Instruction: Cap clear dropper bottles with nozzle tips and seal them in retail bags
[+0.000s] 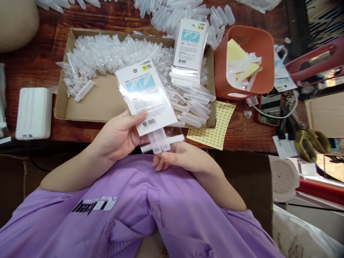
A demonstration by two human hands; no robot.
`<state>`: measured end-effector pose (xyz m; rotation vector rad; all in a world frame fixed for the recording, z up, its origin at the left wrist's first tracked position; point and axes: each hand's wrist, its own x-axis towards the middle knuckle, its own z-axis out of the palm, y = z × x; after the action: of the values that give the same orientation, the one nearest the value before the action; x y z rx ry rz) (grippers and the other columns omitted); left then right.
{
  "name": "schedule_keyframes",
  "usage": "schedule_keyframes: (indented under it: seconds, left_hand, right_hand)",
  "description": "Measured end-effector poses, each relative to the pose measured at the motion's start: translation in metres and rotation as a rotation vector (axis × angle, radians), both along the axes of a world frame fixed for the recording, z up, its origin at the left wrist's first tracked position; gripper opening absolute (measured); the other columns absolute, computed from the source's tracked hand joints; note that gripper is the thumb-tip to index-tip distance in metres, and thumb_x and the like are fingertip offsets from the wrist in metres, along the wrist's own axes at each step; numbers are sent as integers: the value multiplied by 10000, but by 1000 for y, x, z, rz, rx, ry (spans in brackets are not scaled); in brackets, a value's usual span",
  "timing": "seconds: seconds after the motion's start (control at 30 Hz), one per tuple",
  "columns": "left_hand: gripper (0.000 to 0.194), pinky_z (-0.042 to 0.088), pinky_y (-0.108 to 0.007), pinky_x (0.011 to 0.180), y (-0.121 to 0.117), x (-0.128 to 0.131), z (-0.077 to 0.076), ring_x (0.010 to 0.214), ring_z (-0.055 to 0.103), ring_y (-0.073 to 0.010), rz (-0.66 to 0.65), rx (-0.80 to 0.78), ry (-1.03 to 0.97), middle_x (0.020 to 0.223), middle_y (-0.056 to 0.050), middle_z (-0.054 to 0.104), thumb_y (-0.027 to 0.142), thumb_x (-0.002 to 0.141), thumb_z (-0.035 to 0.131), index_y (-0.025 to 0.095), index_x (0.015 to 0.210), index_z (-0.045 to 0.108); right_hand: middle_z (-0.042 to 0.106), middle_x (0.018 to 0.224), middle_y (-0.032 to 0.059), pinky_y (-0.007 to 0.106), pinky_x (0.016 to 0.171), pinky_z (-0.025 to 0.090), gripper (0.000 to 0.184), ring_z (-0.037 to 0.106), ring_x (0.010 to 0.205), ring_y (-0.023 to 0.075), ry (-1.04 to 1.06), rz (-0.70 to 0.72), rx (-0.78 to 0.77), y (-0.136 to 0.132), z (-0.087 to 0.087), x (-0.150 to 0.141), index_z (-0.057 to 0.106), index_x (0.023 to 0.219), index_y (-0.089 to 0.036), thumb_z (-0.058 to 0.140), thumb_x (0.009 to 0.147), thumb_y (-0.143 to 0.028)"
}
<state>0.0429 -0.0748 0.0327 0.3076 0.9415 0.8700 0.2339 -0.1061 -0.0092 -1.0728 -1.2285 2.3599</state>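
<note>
My left hand (118,138) is closed on a packet with a printed white card (146,95), its thumb lying across the card's lower part. Two translucent plastic tubes (158,140) stick out below the card, over a clear flap with a white strip (176,138). At the lower ends of these tubes, my right hand (185,154) has its thumb and fingers pinched together. Just beyond the hands stands a shallow cardboard tray (96,102) holding many small clear plastic pieces (99,53) and translucent tubes (196,107).
A stack of similar card packets (189,46) rests on the tray's right side. Right of it stands an orange bin (264,68) with paper scraps. A yellow sticker sheet (211,125), scissors (309,141), a phone (270,107) and a white box-shaped device (34,113) lie around.
</note>
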Motion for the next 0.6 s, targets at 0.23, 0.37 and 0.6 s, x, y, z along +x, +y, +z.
schedule_keyframes:
  seconds: [0.23,0.37,0.6]
  left_hand:
    - [440,617,-478,865,7,-9,2,868,755,-235,76,-88,69,1101,-125,746,123,938,489,124,1376,523]
    - [423,596,-459,934,-1,-5,-1,1083,704,-269,63,-82,60,1206,-131,716,115,923,526,123,1345,559]
    - [315,617,-392,892,-12,-5,-3,1072,702,-233,20,-19,16,1232,-98,708,142,936,538,155,1238,627]
  right_hand:
    - [539,1345,144,442,1009,502,914,558,1239,270,-518,-236,975,-9,18,29,284,1493,-244,749,772,-559]
    - [440,1479,182,518,1160,362,906,405,1404,332,-643,-76,1301,1,24,15,300,1515,-191,656,811,-636]
    - [625,1302,176,420,976,513,745,607,1180,297,-665,-40,1319,13,25,1,491,1387,-117,575,866,-643]
